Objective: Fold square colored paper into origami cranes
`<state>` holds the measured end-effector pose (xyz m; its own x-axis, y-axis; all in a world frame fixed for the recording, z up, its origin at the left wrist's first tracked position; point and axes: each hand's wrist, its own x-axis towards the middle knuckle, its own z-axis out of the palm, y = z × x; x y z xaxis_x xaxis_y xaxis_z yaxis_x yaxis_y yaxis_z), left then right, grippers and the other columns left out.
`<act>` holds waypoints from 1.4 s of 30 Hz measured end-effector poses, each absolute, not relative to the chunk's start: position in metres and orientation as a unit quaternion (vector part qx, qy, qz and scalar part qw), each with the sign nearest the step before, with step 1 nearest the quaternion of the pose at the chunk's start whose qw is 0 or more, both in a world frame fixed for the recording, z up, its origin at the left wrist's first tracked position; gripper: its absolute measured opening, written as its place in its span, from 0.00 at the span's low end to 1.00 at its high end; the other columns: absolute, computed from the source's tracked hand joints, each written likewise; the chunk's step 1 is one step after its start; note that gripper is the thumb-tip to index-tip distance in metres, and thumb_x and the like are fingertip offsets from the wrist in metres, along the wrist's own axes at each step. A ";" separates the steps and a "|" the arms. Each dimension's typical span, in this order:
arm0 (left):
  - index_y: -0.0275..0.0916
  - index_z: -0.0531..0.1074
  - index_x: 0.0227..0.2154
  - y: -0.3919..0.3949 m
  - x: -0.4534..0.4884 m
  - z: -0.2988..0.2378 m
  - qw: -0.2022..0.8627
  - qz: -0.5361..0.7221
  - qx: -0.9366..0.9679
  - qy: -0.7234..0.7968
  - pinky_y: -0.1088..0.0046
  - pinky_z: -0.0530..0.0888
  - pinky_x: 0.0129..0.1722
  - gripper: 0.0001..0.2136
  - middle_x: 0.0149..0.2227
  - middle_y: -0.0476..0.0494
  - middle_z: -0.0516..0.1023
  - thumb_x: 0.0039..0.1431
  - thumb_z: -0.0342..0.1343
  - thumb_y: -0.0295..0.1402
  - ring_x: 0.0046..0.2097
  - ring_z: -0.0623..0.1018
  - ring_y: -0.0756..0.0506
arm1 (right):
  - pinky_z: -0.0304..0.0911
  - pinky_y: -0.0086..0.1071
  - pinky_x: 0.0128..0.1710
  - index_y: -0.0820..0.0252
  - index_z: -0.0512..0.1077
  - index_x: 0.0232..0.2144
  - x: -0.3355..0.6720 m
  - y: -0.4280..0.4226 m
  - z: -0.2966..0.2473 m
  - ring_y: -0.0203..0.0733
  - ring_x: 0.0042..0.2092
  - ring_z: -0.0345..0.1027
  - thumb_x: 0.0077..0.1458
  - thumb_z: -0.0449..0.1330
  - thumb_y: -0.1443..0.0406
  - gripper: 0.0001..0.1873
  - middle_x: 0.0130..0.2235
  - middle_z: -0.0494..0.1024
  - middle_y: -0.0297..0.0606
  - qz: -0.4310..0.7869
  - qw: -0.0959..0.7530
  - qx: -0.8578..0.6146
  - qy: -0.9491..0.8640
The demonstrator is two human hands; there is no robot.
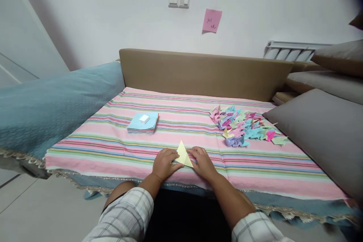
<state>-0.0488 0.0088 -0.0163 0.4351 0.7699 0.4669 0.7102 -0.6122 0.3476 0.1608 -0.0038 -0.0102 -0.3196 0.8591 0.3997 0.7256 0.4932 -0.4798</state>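
A pale yellow sheet of origami paper (183, 154), folded into a triangle with its tip pointing away from me, lies near the front edge of the striped cloth. My left hand (165, 163) pinches its left side between thumb and fingers. On the right side, my right hand (202, 162) grips the paper the same way, thumb and fingertips at its edge. Parts of the paper's lower corners are covered by my fingers.
A stack of coloured paper (141, 126) topped by a small white object (144, 119) sits at the left. Many folded paper shapes (241, 124) are heaped at the right. Grey cushions (317, 132) border the right side, a blue-covered armrest (70, 102) the left, and a brown backrest (204, 75) the rear.
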 end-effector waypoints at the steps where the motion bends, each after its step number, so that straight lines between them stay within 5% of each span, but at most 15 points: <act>1: 0.43 0.75 0.37 0.009 -0.049 -0.016 0.051 0.303 0.846 0.436 0.64 0.68 0.46 0.18 0.40 0.43 0.77 0.49 0.58 0.50 0.44 0.73 0.42 | 0.56 0.37 0.50 0.53 0.71 0.47 0.161 -0.001 -0.010 0.43 0.50 0.59 0.51 0.57 0.68 0.19 0.48 0.70 0.40 0.106 0.299 -0.492 -0.810; 7: 0.42 0.75 0.31 0.009 -0.050 -0.017 0.060 0.330 0.835 0.435 0.65 0.68 0.45 0.14 0.39 0.44 0.78 0.51 0.58 0.47 0.43 0.73 0.44 | 0.57 0.37 0.50 0.52 0.76 0.35 0.158 0.005 -0.013 0.43 0.50 0.60 0.54 0.58 0.63 0.07 0.48 0.70 0.37 0.123 0.292 -0.527 -0.789; 12: 0.42 0.75 0.26 0.010 -0.048 -0.017 0.050 0.356 0.808 0.468 0.65 0.68 0.45 0.12 0.37 0.45 0.78 0.58 0.52 0.41 0.41 0.74 0.45 | 0.56 0.36 0.48 0.55 0.75 0.28 0.151 0.005 -0.010 0.43 0.48 0.62 0.55 0.56 0.60 0.10 0.47 0.71 0.37 0.135 0.299 -0.575 -0.750; 24: 0.41 0.70 0.19 0.010 -0.043 -0.012 0.034 0.348 0.781 0.518 0.65 0.67 0.45 0.10 0.37 0.46 0.79 0.53 0.57 0.35 0.42 0.74 0.44 | 0.53 0.35 0.39 0.58 0.67 0.19 0.126 0.011 -0.007 0.44 0.42 0.62 0.53 0.57 0.57 0.15 0.38 0.72 0.37 0.075 0.267 -0.673 -0.686; 33: 0.54 0.75 0.41 0.009 -0.042 -0.012 0.006 0.263 0.816 0.514 0.60 0.62 0.51 0.10 0.47 0.48 0.72 0.58 0.53 0.36 0.49 0.68 0.42 | 0.52 0.34 0.38 0.57 0.69 0.27 0.124 0.005 -0.009 0.43 0.41 0.60 0.54 0.57 0.57 0.10 0.36 0.71 0.38 0.032 0.274 -0.677 -0.682; 37: 0.57 0.74 0.42 0.011 -0.041 -0.013 0.005 0.236 0.822 0.518 0.58 0.61 0.51 0.12 0.48 0.48 0.71 0.58 0.53 0.35 0.50 0.67 0.41 | 0.53 0.37 0.46 0.49 0.73 0.40 0.126 0.000 -0.014 0.44 0.50 0.58 0.56 0.55 0.63 0.10 0.49 0.69 0.37 0.022 0.300 -0.619 -0.725; 42: 0.57 0.74 0.42 0.013 -0.041 -0.014 0.010 0.229 0.821 0.522 0.58 0.60 0.52 0.12 0.49 0.48 0.71 0.58 0.53 0.35 0.50 0.67 0.41 | 0.51 0.43 0.50 0.40 0.72 0.44 0.129 0.001 -0.017 0.47 0.56 0.53 0.57 0.53 0.65 0.15 0.57 0.62 0.34 0.040 0.254 -0.617 -0.744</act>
<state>-0.0409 0.0127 -0.0136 0.3499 0.8627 0.3651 0.8532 -0.4544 0.2561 0.1286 0.0012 -0.0169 -0.1099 0.9382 0.3283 0.8975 0.2356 -0.3728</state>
